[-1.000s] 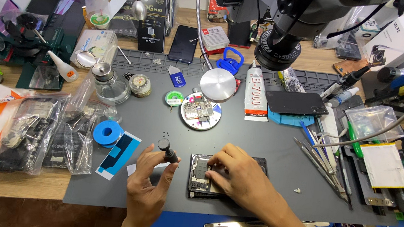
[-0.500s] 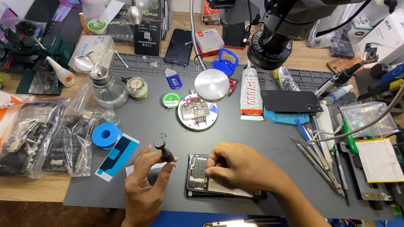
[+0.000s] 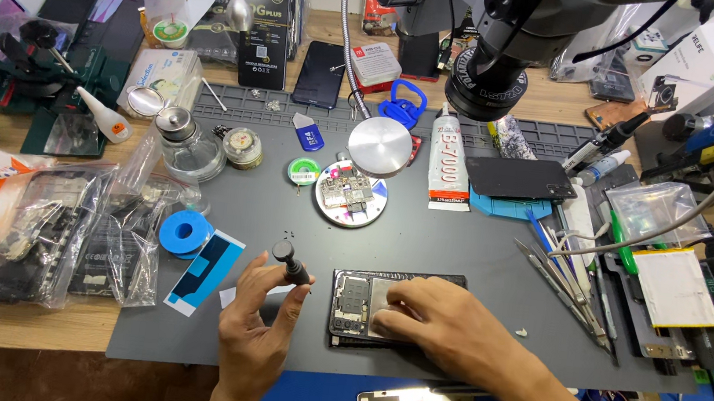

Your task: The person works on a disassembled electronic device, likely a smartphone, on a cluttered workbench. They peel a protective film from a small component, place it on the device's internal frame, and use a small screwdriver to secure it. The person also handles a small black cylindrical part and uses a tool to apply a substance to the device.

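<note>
Our left hand [image 3: 259, 332] gripped small black screwdriver [image 3: 290, 264], fingers closed around handle. Our right hand [image 3: 441, 324] lay flat, fingers released, on opened dark smartphone [image 3: 355, 302] on grey worktop [image 3: 458, 246], near blue tape roll [image 3: 185, 233].

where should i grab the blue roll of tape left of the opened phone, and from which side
Judging by its pose, take the blue roll of tape by its outer rim, from above. It lies flat on the grey work mat, hole up, with clear plastic bags against its left side and a blue-and-white strip on its right.
</note>
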